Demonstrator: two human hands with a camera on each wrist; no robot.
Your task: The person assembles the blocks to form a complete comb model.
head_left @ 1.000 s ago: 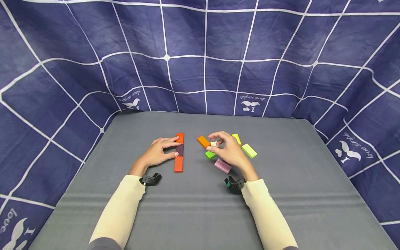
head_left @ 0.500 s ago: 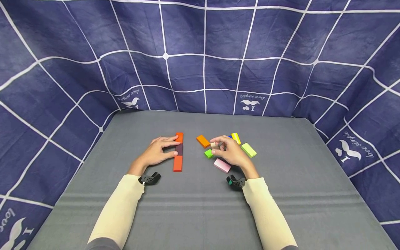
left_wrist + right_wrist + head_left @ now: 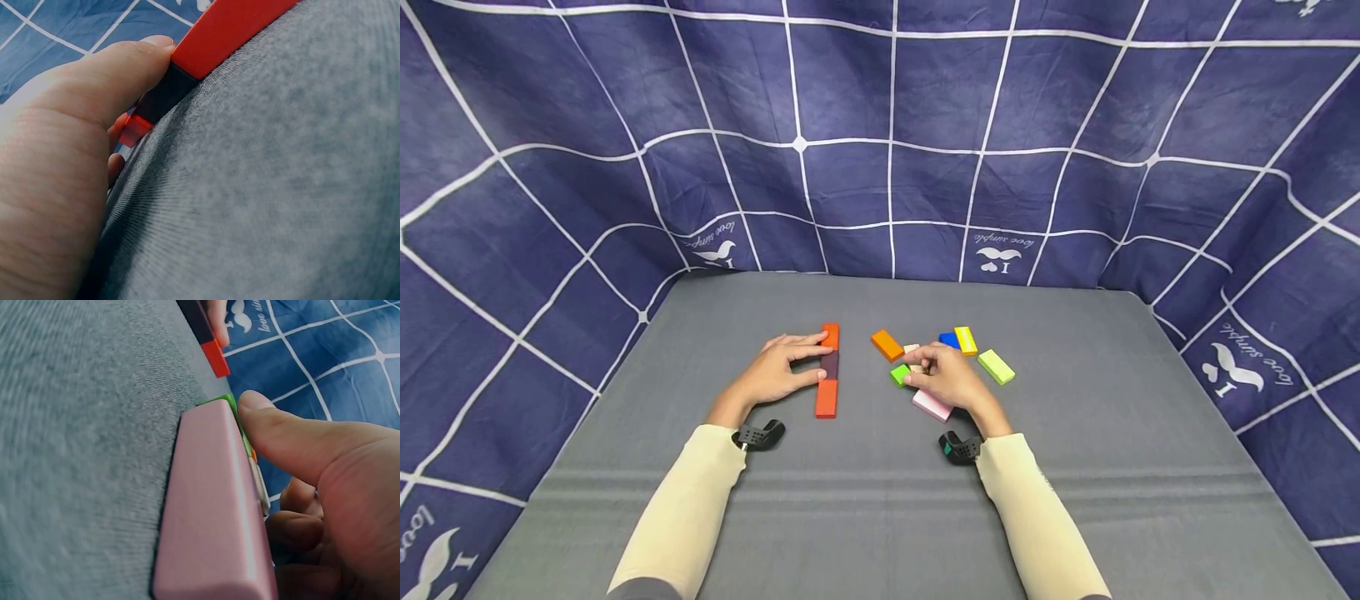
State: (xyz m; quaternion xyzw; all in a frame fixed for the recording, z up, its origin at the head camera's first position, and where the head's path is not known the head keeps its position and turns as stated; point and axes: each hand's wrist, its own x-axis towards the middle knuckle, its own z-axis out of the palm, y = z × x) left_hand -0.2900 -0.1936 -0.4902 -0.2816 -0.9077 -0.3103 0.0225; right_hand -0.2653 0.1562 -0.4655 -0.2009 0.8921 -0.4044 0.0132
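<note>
My left hand (image 3: 775,371) rests beside a straight row of three blocks, its fingers and thumb touching their left side. The row has an orange-red block (image 3: 831,333) at the far end, a dark purple block (image 3: 829,365) in the middle and a red block (image 3: 826,402) nearest me. In the left wrist view the thumb tip lies where the red block (image 3: 225,31) meets the dark one (image 3: 165,92). My right hand (image 3: 953,379) pinches a small green block (image 3: 899,377) between thumb and index finger. Its fingers partly cover a cream block (image 3: 912,348). Beneath the hand lies a pink block (image 3: 931,406).
An orange block (image 3: 887,345) lies just beyond the green one. Past my right hand are a blue block (image 3: 950,341), a yellow block (image 3: 966,340) and a lime block (image 3: 996,367). A blue gridded cloth (image 3: 857,179) rises behind the grey table surface (image 3: 865,517).
My right hand has moved from the cream block slightly toward me, down to the green block. The blue block is more exposed now. My left hand stays at the row.
</note>
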